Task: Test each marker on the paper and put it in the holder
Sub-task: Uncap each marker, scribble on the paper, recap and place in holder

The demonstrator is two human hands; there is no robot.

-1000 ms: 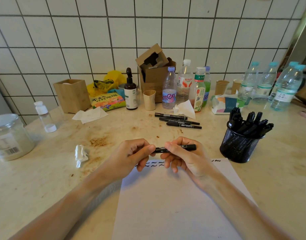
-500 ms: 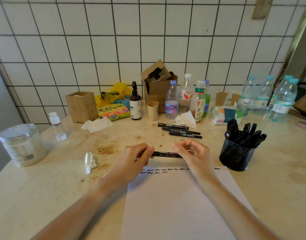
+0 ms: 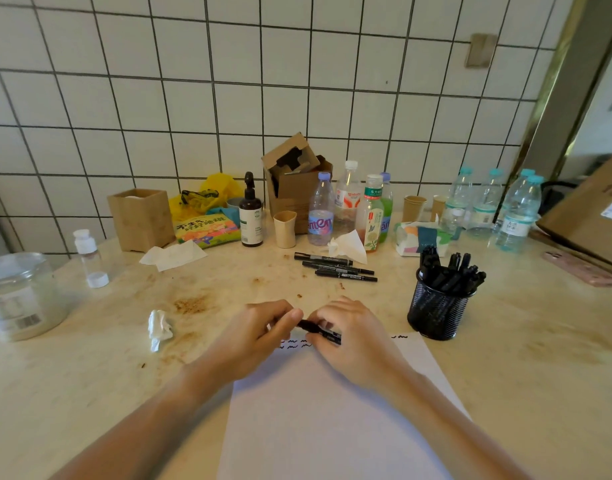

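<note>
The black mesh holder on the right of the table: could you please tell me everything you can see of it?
The mesh holder is a round black cup of what looks like wire mesh, standing upright on the table just beyond the paper's far right corner; whether they touch is unclear. It is crowded with black markers that lean out above its rim. Neither hand touches it; the right hand works to its left.

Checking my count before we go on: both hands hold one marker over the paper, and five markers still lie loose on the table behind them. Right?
Not quite: the head view shows three loose markers, not five. Both hands, left and right, do hold one marker over the paper.
</note>
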